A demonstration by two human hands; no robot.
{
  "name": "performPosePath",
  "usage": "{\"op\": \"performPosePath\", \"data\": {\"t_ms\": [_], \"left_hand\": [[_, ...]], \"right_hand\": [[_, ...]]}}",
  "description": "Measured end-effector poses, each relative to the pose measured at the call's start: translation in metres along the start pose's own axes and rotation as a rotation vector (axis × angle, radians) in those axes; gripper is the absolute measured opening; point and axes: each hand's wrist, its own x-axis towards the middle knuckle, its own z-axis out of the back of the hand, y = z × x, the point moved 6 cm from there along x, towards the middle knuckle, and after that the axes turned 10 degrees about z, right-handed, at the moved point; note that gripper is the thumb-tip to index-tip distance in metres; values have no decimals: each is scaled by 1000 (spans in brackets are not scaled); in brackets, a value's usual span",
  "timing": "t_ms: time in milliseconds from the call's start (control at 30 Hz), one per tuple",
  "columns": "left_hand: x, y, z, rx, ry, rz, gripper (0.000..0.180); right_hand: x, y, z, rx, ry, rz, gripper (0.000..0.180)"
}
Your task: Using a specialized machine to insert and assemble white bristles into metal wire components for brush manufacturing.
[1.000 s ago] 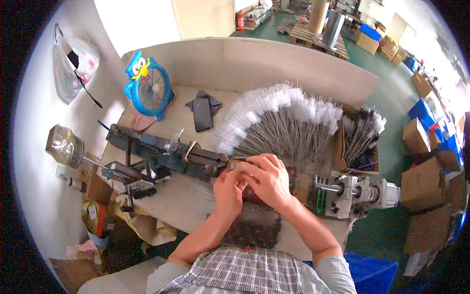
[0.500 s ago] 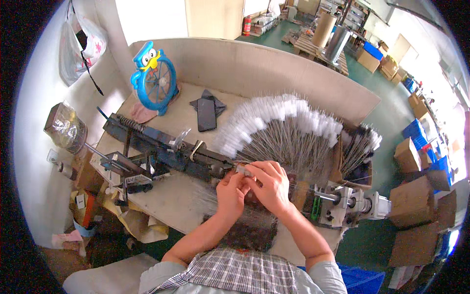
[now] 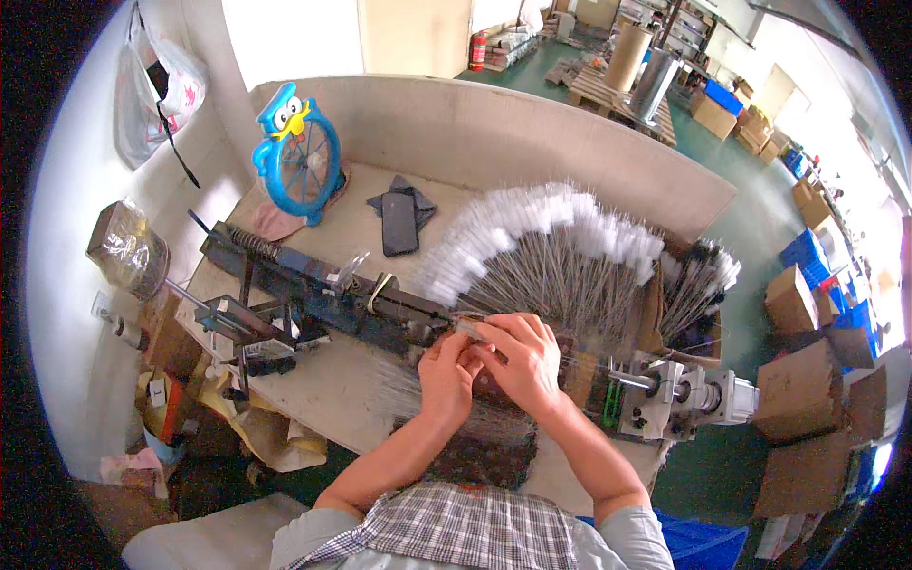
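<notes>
Both my hands meet at the right end of a long dark metal machine on the bench. The fingers of my left hand are pinched together, pressing against those of my right hand. Between the fingertips shows a small pale, translucent piece, too small to name; my right thumb and fingers close on it. What the left fingers pinch is hidden. Just beyond my hands lies a wide fan of wire-stemmed brushes with white bristle ends. Thin loose wires lie beside my left wrist.
To the right stands a motor unit with a metal shaft. A cardboard box holds dark-tipped brushes. A blue duck-shaped fan and a black phone sit at the back. A low partition rims the bench.
My hands stay at the same spot, with only slight finger movement around the small pale piece. Nothing else has visibly moved.
</notes>
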Motion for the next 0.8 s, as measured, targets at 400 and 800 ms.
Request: {"op": "performPosePath", "data": {"t_ms": [400,800], "left_hand": [[1,-2,1,61,42,11,31],[-11,-1,-6,218,53,75,63]], "right_hand": [[7,1,20,-31,-1,-33,25],[-13,-9,29,-11,124,-89,12]]}}
